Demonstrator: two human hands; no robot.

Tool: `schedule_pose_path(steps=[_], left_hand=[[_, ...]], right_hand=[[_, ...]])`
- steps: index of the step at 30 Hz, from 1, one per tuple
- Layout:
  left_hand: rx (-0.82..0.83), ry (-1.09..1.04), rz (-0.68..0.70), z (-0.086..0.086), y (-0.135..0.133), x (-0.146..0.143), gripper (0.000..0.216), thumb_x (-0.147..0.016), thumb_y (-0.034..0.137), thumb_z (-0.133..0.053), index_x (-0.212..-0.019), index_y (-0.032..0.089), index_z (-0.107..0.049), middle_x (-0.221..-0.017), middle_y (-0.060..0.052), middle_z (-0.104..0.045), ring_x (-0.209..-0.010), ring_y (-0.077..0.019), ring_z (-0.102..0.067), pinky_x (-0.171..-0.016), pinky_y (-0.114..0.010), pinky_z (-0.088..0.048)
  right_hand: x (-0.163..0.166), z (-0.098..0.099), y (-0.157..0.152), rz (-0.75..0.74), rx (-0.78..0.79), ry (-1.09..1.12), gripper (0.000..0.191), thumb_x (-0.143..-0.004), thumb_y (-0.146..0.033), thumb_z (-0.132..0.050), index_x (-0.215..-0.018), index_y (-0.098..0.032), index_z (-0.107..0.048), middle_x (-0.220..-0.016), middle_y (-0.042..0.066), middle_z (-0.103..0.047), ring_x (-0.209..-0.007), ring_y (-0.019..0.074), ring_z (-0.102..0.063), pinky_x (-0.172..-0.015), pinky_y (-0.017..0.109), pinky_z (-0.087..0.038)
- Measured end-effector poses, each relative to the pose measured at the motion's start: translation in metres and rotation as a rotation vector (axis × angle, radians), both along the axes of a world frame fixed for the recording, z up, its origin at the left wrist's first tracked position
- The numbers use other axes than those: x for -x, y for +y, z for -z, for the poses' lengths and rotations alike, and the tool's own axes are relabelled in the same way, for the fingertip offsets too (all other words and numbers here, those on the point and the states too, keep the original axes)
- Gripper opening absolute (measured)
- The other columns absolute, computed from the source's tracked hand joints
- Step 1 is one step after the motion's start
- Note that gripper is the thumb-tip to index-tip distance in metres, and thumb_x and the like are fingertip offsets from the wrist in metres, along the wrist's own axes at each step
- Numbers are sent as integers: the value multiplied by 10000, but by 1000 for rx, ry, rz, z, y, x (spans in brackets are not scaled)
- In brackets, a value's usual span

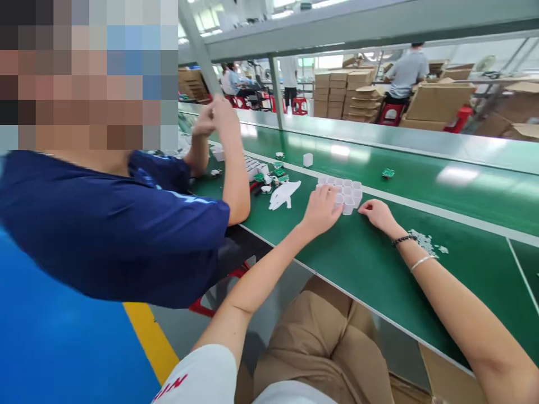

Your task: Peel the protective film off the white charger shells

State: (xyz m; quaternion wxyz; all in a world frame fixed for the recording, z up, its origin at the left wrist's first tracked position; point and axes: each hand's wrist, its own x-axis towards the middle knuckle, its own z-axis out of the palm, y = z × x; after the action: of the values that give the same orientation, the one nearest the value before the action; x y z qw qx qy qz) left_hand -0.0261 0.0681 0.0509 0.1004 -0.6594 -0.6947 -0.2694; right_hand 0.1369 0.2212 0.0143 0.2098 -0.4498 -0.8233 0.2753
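My left hand [322, 209] rests on the green work surface [362, 264], its fingers curled against the near left side of a cluster of small white plastic cups [344, 191]. My right hand [379, 215] lies just right of the cluster, fingers curled in, with nothing I can make out inside them. It wears a dark bracelet and a silver bangle at the wrist.
A co-worker in a dark blue shirt [113, 224] sits close on my left, hands raised. Near them lie a white plastic piece [284, 194], more white cups and green circuit boards [278, 174]. Small pale parts [423, 241] sit by my right wrist. Cardboard boxes [349, 92] stand behind.
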Motion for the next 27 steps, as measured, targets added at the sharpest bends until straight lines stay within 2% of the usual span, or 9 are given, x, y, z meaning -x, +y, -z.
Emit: schedule_pose_path(steps=[7, 10, 14, 17, 22, 25, 27], left_hand=[[102, 83, -33, 17, 13, -6, 322, -986, 334, -579, -1270, 183, -604, -1332, -118, -586, -1230, -255, -557, -1058, -471, -477], [102, 77, -57, 19, 19, -8, 385, -986, 317, -575, -1332, 149, -556, -1372, -135, -553, -1263, -273, -539, -1060, -481, -471], [118, 41, -75, 22, 25, -12, 358, -970, 303, -611, -1287, 136, -592, -1397, -138, -550, -1295, -285, -528, -1077, -503, -467], [127, -28, -101, 23, 26, -13, 290, -963, 305, -630, -1205, 144, -635, -1355, -119, -584, -1267, -271, -553, -1073, -507, -477], [55, -202, -86, 14, 0, -26, 204, -949, 293, -636, -1091, 148, -659, -1327, -117, -582, -1254, -264, -540, -1067, -491, -475], [-16, -337, 31, 4, -26, -48, 133, -899, 284, -673, -920, 152, -663, -1293, -156, -568, -1219, -278, -560, -1088, -466, -473], [-48, -435, 149, -10, -47, -63, 99, -908, 264, -624, -855, 181, -637, -1250, -149, -587, -1169, -270, -606, -1053, -438, -513]], right_hand=[[-25, 1, -2, 18, -106, 121, 119, -779, -184, -562, -681, -236, -521, -720, 68, -641, -730, 238, -577, -773, 395, -454], [-39, -6, -7, 41, -134, 212, 63, -781, -228, -592, -832, -240, -558, -770, 64, -655, -740, 253, -597, -794, 421, -463], [-55, -11, -17, 49, -138, 329, 363, -768, -251, -638, -1122, -258, -554, -814, 62, -678, -755, 258, -625, -826, 430, -481], [-62, -15, -26, 46, -138, 384, 318, -764, -266, -636, -1077, -256, -584, -823, 62, -658, -776, 264, -616, -862, 447, -478], [-59, -34, -54, 51, -117, 544, 254, -789, -321, -586, -1030, -241, -579, -834, 44, -594, -774, 245, -597, -775, 424, -487], [-50, -50, -84, -29, -100, 657, 259, -825, -337, -532, -1058, -230, -565, -761, -6, -541, -663, 188, -562, -640, 342, -468], [-45, -62, -104, -75, -112, 730, 238, -863, -352, -513, -1063, -234, -567, -744, -20, -529, -626, 160, -531, -604, 312, -454]])
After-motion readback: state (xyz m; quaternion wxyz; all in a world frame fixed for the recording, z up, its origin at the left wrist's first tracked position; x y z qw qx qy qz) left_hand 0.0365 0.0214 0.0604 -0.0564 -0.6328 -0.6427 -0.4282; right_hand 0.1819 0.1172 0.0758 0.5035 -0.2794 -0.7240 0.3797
